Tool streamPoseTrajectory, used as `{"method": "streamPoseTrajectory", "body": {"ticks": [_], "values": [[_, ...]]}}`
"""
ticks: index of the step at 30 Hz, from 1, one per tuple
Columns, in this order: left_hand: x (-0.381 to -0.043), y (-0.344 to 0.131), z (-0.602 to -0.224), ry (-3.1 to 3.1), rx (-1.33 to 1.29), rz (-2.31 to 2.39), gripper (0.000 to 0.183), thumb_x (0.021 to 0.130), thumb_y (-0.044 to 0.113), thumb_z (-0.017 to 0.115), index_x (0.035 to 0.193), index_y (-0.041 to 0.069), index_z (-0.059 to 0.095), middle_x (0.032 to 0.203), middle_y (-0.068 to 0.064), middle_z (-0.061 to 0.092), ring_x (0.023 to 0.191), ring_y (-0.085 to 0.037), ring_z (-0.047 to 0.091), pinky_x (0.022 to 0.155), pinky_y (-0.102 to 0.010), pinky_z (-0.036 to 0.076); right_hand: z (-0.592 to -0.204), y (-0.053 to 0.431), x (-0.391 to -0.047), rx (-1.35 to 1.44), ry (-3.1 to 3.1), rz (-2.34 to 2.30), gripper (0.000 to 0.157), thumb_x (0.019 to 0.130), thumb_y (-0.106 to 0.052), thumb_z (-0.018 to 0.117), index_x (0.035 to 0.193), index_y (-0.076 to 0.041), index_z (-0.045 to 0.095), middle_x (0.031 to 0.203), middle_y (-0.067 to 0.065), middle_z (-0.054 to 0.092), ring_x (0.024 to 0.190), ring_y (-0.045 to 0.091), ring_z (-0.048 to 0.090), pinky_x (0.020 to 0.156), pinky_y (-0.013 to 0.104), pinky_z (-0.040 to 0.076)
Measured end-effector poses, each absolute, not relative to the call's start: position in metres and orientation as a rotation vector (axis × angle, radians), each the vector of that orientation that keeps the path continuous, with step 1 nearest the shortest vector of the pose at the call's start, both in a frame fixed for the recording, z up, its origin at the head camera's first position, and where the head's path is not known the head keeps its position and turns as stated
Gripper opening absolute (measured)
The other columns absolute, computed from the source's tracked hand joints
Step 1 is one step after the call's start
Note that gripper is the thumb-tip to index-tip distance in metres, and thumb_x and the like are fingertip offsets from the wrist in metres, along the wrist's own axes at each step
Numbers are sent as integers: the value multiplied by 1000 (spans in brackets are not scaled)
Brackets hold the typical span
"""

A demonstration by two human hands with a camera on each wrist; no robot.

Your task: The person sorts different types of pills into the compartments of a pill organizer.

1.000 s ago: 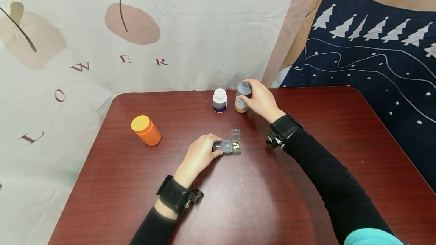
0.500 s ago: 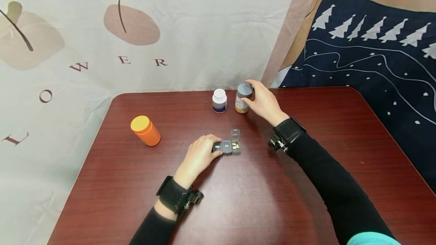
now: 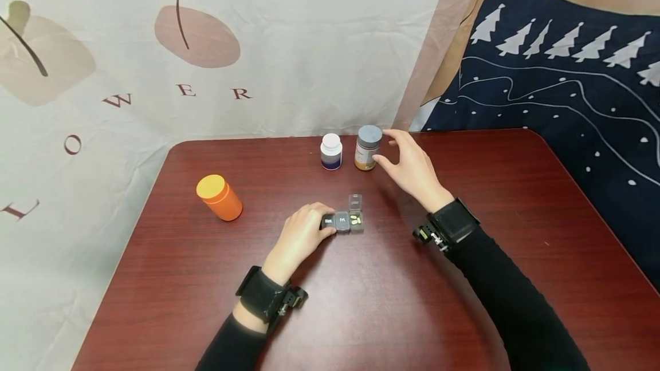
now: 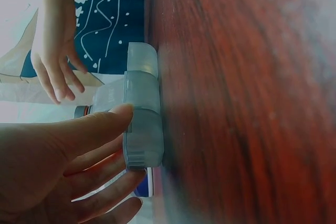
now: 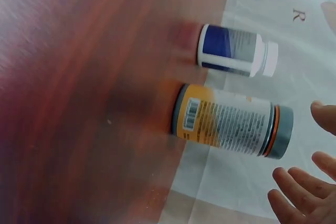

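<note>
A small grey pill organizer (image 3: 342, 221) lies on the table, its rightmost lid standing up and several pale pills (image 3: 356, 219) in that compartment. My left hand (image 3: 304, 231) pinches its left end between thumb and fingers; the left wrist view shows the thumb (image 4: 113, 121) against the near side. Toward the back edge stands a grey-capped bottle (image 3: 366, 150) with a white and orange label. Just right of it, my right hand (image 3: 409, 165) has its thumb and fingers spread, holding nothing. In the right wrist view, a gap separates the fingertips (image 5: 281, 174) from the cap.
A white-capped bottle (image 3: 331, 152) with a dark blue label stands left of the grey-capped one. An orange bottle (image 3: 222, 198) with a yellow lid stands farther left on the reddish-brown table (image 3: 392, 314). Printed cloths (image 3: 309, 44) hang behind the back edge.
My right hand has come off the grey-capped bottle and drawn back to the right and nearer to me. The bottle stays standing. My left hand keeps its hold on the pill organizer.
</note>
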State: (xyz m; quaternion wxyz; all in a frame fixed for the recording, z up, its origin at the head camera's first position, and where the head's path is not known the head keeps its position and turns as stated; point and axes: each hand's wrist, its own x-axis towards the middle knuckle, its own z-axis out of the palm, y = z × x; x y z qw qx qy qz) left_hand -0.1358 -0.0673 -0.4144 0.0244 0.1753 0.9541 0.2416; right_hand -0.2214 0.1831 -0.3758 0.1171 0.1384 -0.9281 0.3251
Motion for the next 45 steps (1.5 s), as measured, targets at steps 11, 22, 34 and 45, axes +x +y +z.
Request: {"method": "streamPoseTrajectory", "body": {"ticks": [11, 22, 34, 45], "values": [[-136, -67, -414, 2943, 533, 748, 36, 85, 22, 80, 118, 11, 71, 118, -2, 68, 111, -25, 62, 88, -48, 52, -392, 173, -173, 494, -2847, 926, 61, 94, -39, 68, 143, -9, 48, 137, 12, 54, 121, 30, 55, 94, 51, 48], [-135, -67, -413, 2945, 540, 746, 35, 85, 21, 80, 118, 11, 72, 118, -2, 68, 111, -24, 62, 88, -47, 52, -410, 161, -140, 603, -2968, 921, 66, 93, -38, 70, 147, -10, 45, 139, 11, 55, 125, 29, 54, 97, 51, 47], [-132, -67, -412, 2951, 543, 755, 34, 85, 22, 80, 117, 11, 72, 117, -2, 68, 109, -24, 63, 86, -48, 52, -413, 157, -129, 661, -3013, 1063, 75, 93, -38, 70, 153, -10, 35, 143, 14, 51, 122, 29, 56, 97, 50, 48], [-132, -67, -412, 2953, 543, 755, 34, 85, 21, 80, 116, 11, 72, 117, -3, 68, 109, -25, 63, 85, -48, 53, -409, 156, -118, 776, -3013, 930, 66, 94, -34, 69, 148, -6, 44, 140, 13, 54, 126, 29, 53, 102, 49, 44]]}}
